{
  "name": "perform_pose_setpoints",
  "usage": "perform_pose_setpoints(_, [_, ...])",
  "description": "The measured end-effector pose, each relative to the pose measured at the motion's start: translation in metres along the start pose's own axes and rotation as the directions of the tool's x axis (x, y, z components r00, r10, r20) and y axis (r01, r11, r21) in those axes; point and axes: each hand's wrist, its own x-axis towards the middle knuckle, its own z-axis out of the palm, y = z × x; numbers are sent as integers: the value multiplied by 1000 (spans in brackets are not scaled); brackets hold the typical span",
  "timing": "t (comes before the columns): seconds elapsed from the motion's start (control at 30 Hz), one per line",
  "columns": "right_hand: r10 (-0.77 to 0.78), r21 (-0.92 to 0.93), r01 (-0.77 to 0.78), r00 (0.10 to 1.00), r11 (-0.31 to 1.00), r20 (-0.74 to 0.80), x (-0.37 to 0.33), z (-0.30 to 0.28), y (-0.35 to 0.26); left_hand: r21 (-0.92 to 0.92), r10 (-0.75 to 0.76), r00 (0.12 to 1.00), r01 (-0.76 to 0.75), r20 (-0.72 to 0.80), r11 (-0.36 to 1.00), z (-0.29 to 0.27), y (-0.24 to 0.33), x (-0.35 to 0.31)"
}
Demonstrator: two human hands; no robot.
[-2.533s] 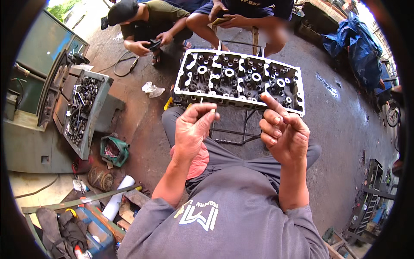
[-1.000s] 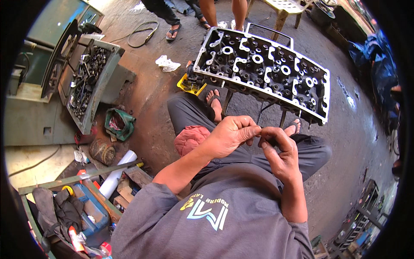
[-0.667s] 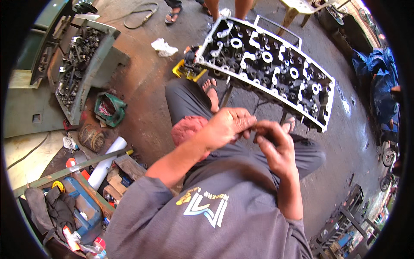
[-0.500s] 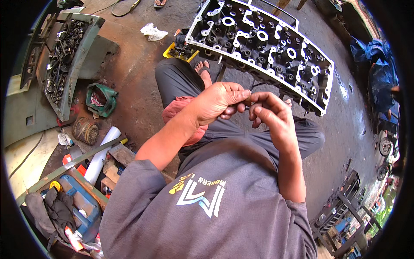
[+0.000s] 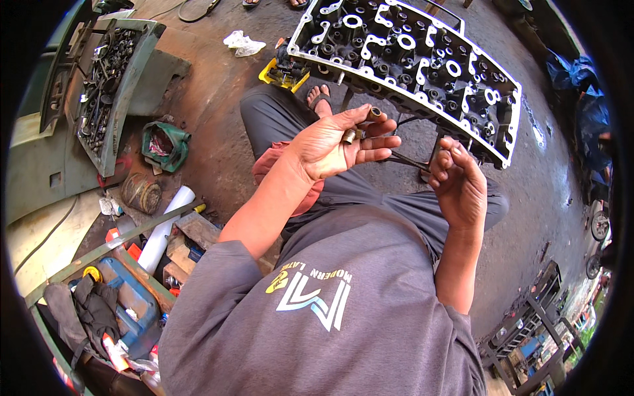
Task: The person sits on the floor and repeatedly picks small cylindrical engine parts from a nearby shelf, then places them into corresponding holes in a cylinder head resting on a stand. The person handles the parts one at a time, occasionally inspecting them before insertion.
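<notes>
My left hand (image 5: 330, 144) is turned palm up in front of my lap. Its thumb and forefinger pinch a small hollow metal sleeve (image 5: 375, 113), and further small brass-coloured sleeves (image 5: 350, 136) lie against the fingers. To the right, apart from it, my right hand (image 5: 459, 185) is raised with its fingers curled and the tips together; whether anything small is between them is hidden. Just beyond both hands stands a large engine cylinder head (image 5: 403, 63), with a pale machined rim and dark oily ports and bores inside.
A yellow tray (image 5: 285, 76) of dark parts sits left of the cylinder head. Far left, a metal bin (image 5: 109, 99) holds many engine parts, near a green container (image 5: 165, 146). A cluttered toolbox (image 5: 129, 310) is at lower left. Another person's feet (image 5: 297, 3) show at the top.
My hands have come apart: the right moved right and down, while the left rolled palm up, bringing the small sleeves into sight. The view shifted slightly.
</notes>
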Motion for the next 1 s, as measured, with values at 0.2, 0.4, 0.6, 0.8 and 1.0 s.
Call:
perform_pose_setpoints(0.2, [-148, -59, 144, 987, 988, -65, -14, -34, -6, -8, -24, 996, 24, 88, 1000, -6, 1, 1])
perform_pose_setpoints(0.4, [-698, -698, 258, 543, 668, -467, -26, -133, -38, 151, 19, 998, -9, -66, 989, 5, 22, -7])
perform_pose_setpoints(0.6, [-689, -643, 249, 276, 724, -670, -12, -222, -14, 847, 539, 842, -290, 4, 446, 30, 85, 16])
perform_pose_setpoints(0.8, [-780, -756, 193, 161, 626, -604, 1, -236, -9, 855, 516, 823, 76, 236, -514, 65, 163, 94])
perform_pose_setpoints(1.0, [-769, -735, 229, 138, 638, -624, 3, -236, -10, 595, 353, 936, 279, 8, -754, 65, 186, 168])
